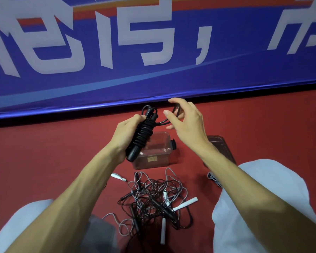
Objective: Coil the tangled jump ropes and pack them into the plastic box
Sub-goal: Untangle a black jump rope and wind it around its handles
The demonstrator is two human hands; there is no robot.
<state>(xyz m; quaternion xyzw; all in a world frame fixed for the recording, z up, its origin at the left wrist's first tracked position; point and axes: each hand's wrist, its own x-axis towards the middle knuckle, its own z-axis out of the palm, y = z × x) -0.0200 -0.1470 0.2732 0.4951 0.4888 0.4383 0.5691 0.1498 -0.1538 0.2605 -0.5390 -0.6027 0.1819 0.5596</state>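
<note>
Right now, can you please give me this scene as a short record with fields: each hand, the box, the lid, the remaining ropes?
left hand: grips the black jump rope, cord wound round its handles
right hand: fingers hold the same rope's loose loop
plastic box: open on the red floor, no rope seen inside
lid: on the floor, right of the box
tangled ropes: black and grey pile, white handles, nearer the person
</note>
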